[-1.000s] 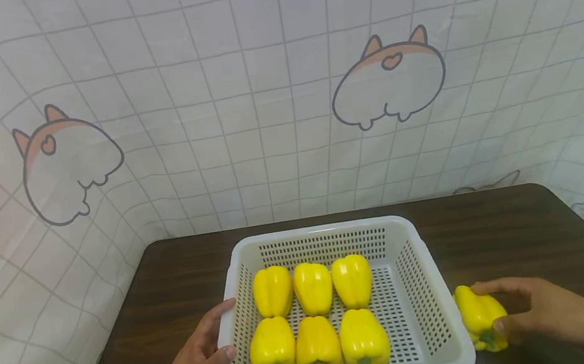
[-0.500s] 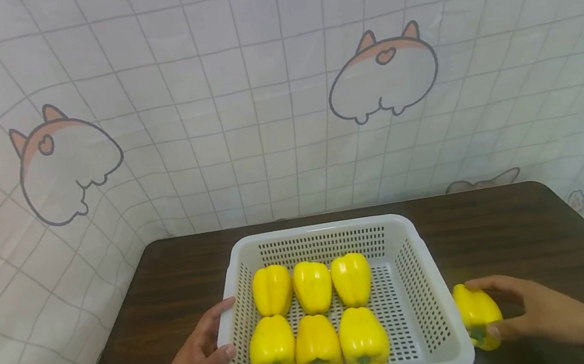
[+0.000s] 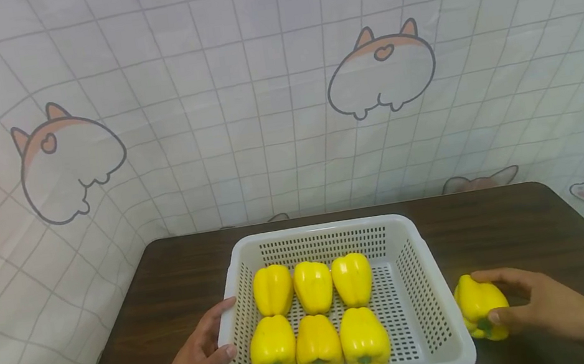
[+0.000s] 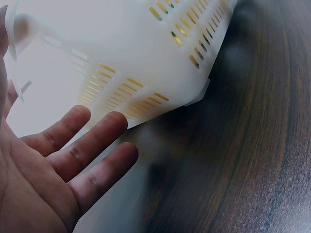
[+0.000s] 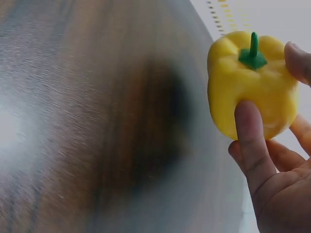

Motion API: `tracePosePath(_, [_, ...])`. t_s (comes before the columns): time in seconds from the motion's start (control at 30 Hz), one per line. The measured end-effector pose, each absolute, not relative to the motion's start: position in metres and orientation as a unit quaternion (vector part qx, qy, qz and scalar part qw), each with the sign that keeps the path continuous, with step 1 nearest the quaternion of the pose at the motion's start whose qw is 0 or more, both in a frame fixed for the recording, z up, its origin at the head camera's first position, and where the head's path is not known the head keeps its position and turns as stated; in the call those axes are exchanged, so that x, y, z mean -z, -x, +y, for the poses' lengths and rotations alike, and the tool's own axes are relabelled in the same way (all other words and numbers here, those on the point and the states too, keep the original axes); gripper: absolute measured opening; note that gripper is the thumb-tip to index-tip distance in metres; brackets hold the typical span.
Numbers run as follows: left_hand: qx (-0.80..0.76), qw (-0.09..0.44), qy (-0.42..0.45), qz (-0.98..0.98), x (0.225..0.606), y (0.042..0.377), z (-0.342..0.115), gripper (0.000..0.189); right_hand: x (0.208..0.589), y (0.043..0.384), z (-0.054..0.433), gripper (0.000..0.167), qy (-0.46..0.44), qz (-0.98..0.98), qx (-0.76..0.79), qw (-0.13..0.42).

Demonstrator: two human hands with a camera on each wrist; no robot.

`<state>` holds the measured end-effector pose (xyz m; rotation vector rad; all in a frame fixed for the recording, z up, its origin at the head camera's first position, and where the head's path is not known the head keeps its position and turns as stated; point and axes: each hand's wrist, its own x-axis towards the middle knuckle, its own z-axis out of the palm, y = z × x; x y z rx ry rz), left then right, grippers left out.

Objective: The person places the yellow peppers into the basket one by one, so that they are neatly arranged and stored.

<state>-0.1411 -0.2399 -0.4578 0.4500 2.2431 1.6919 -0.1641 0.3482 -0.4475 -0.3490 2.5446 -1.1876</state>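
Observation:
My right hand (image 3: 537,304) grips a yellow bell pepper (image 3: 481,304) just outside the right wall of a white plastic basket (image 3: 436,311). In the right wrist view, the thumb and fingers sit around this pepper (image 5: 248,87), its green stem (image 5: 254,46) facing the camera. At the basket's left side, my left hand (image 3: 199,359) rests its thumb and forefinger against the rim. Its other fingers (image 4: 92,138) extend loosely beside the slotted outer wall (image 4: 146,63) in the left wrist view. Inside the basket lie two rows of yellow bell peppers (image 3: 318,345), several in all, stems toward me in the near row.
The basket stands on a dark brown wooden table (image 3: 177,287). Its right part shows a bare slotted floor (image 3: 390,293) beside the peppers. Behind the table hangs a white grid-patterned cloth (image 3: 266,85) with cartoon animals printed on it.
The right hand and its pepper first shift slightly left, then slightly back to the right and farther from me. The left hand, basket and peppers inside stay as they were.

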Motion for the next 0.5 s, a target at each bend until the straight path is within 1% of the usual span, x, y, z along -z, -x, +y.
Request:
tracePosePath(0.27, [-0.582,0.143,-0.152,0.786,0.457,0.142,-0.24,0.069,0.422,0.166,0.357,0.065,0.131,0.917,0.37,0.067])
tracePosePath(0.33, [-0.581,0.143,-0.152,0.786,0.457,0.142,-0.24,0.068,0.415,0.166,0.359,0.065,0.145,0.917,0.368,0.047])
tracePosePath(0.5, [-0.586,0.147,-0.155,0.781,0.456,0.142,-0.239,0.068,0.397,0.169,0.36,0.067,0.179,0.907,0.381,0.016])
